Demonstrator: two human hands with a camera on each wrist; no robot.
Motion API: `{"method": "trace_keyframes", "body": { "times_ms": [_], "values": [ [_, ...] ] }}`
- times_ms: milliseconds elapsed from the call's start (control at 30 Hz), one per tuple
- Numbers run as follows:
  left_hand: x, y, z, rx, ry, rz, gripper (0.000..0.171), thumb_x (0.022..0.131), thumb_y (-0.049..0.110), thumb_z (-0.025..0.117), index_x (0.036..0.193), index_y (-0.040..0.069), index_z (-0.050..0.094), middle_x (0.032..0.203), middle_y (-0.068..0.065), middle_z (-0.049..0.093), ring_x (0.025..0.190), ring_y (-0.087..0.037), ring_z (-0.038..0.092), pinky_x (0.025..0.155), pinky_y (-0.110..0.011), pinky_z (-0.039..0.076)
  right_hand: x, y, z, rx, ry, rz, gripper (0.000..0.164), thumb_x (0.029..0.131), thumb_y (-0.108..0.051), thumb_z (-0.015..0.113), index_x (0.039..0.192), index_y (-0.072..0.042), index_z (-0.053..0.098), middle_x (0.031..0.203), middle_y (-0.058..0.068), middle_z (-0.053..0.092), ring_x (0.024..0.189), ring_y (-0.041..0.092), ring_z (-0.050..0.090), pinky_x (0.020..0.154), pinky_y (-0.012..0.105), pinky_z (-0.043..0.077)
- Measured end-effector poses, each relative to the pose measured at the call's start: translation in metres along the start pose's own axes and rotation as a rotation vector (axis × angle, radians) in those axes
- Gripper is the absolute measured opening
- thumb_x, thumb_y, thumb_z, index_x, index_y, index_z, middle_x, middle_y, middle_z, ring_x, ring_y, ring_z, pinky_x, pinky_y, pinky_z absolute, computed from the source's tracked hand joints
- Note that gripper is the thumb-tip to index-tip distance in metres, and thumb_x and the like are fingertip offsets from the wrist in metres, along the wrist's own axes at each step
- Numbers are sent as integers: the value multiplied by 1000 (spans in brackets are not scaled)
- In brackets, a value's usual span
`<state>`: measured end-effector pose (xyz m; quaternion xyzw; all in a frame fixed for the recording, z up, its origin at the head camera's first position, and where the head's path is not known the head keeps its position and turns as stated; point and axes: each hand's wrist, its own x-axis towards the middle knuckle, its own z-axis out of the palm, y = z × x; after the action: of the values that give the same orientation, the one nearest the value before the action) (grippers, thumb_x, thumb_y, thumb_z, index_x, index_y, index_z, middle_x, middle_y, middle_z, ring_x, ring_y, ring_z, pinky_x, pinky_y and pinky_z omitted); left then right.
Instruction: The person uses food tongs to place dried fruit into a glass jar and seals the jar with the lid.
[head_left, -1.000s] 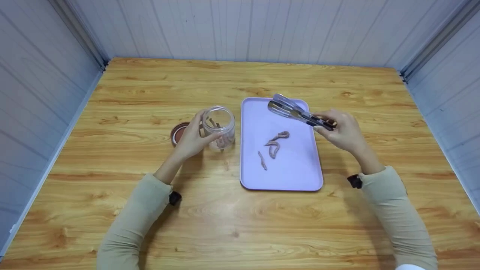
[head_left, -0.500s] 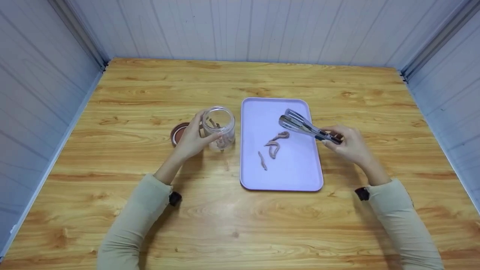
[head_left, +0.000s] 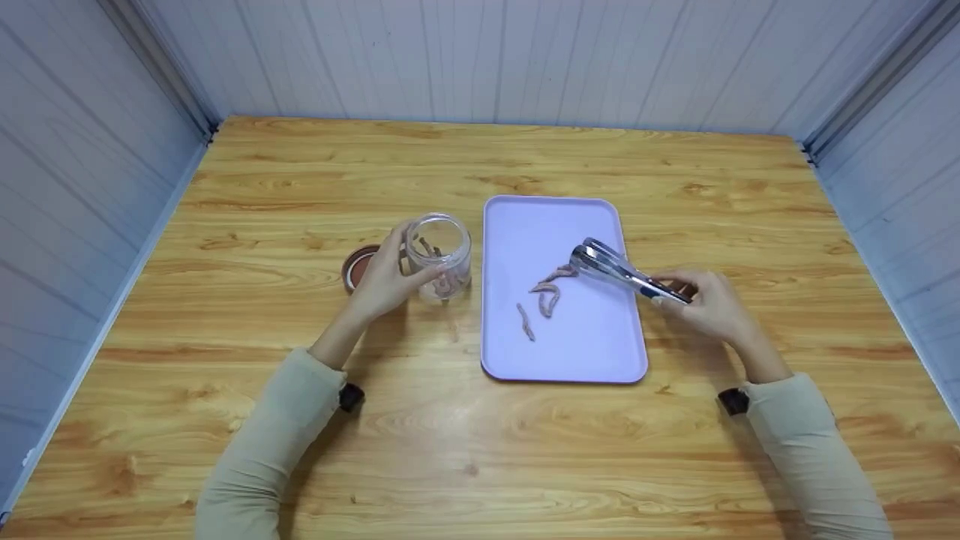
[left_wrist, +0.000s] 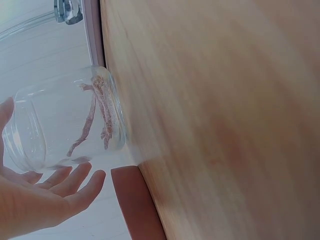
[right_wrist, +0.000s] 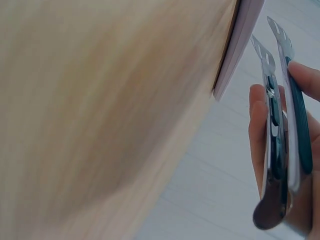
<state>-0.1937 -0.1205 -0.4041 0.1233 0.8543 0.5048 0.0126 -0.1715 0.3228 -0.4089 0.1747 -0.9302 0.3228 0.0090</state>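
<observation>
Farthest left on the wood-grained table (head_left: 420, 450) lies a reddish-brown lid (head_left: 351, 271), partly covered by the left hand (head_left: 386, 281). From above I see its inner face; the left wrist view gives me its plain outer side. That hand holds a clear jar (head_left: 454, 271), thumb on the near side, fingers round the back. The jar stands upright, just left of the tray (head_left: 570, 352). Looking down through its mouth, the jarred strips (left_wrist: 106, 110) seem a brownish jumble; from the left wrist I can tell them apart, crossing near the bottom, one slanting up.

The lilac tray sits flat on the table. Around its middle lie the loose strips (head_left: 547, 311), also brownish, the lowest a little apart; only the head view shows me these. Metal tongs (head_left: 622, 277) reach in over the tray's right side, their ends overlapping the uppermost strip from overhead; I cannot tell whether they touch it.

Farthest right, the right hand (head_left: 709, 304) holds the tongs. Its wrist view shows what the head view hardly does: two parted arms with dark grips and slotted ends.
</observation>
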Motion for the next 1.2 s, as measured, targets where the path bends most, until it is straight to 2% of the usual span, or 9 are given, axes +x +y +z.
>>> {"method": "trace_keyframes", "body": {
  "times_ms": [300, 367, 500, 600, 700, 900, 1033, 1133, 1200],
  "values": [
    [0, 0, 0, 15, -3, -18, 78, 77, 32, 68, 136, 6, 24, 134, -13, 33, 121, -23, 31, 98, -35, 28, -1, 0, 3, 80, -49, 33, 29, 76, -12, 68, 104, -6, 65, 74, 3, 60, 60, 15, 50, 49, 22, 41],
    [0, 0, 0, 18, -1, -17, 79, 76, 33, 68, 137, 7, 25, 134, -12, 33, 121, -23, 31, 98, -35, 28, -2, -11, 0, 92, -59, 36, 29, 76, -8, 67, 104, -2, 64, 75, 6, 60, 62, 16, 51, 49, 22, 41],
    [0, -1, 0, 22, 5, -9, 78, 76, 32, 68, 136, 7, 26, 134, -12, 34, 121, -23, 31, 99, -36, 27, -1, -13, 1, 100, -64, 45, 29, 76, -8, 68, 104, -2, 64, 76, 7, 61, 63, 17, 51, 51, 22, 42],
    [0, -1, 0, 26, 8, -3, 77, 76, 32, 69, 136, 7, 26, 133, -12, 35, 120, -23, 32, 98, -37, 27, 1, -3, 5, 103, -62, 59, 28, 76, -12, 68, 104, -6, 65, 75, 4, 60, 63, 16, 51, 50, 22, 42],
    [0, -1, 0, 19, 7, 3, 77, 76, 33, 68, 136, 7, 27, 132, -13, 36, 120, -24, 33, 98, -37, 29, 2, -3, 5, 113, -65, 67, 27, 77, -11, 68, 102, -5, 65, 73, 5, 60, 61, 15, 51, 49, 22, 41],
    [0, 0, 0, -22, 1, 5, 79, 75, 36, 69, 135, 6, 27, 130, -16, 36, 117, -30, 36, 95, -38, 34, 1, -20, 1, 171, -59, 51, 25, 76, -2, 67, 101, 1, 64, 71, 11, 59, 58, 14, 49, 45, 19, 39],
    [0, 0, 0, -6, 2, -3, 79, 75, 38, 68, 135, 7, 26, 131, -15, 35, 117, -28, 37, 95, -38, 34, -1, -37, -6, 184, -52, 45, 26, 75, 4, 64, 101, 5, 63, 71, 15, 58, 57, 15, 48, 44, 18, 38],
    [0, 0, 0, 0, 0, -10, 80, 75, 39, 68, 136, 8, 26, 131, -14, 35, 117, -27, 37, 95, -38, 34, -1, -38, -8, 176, -47, 36, 26, 76, 6, 63, 101, 4, 63, 71, 15, 59, 58, 16, 49, 45, 18, 39],
    [0, -1, 0, -4, -2, -15, 81, 75, 40, 68, 136, 7, 26, 132, -14, 34, 117, -27, 37, 95, -38, 33, -1, -31, -8, 181, -42, 20, 25, 76, 6, 62, 101, 4, 63, 71, 13, 59, 58, 15, 49, 44, 19, 39]
  ]
}}
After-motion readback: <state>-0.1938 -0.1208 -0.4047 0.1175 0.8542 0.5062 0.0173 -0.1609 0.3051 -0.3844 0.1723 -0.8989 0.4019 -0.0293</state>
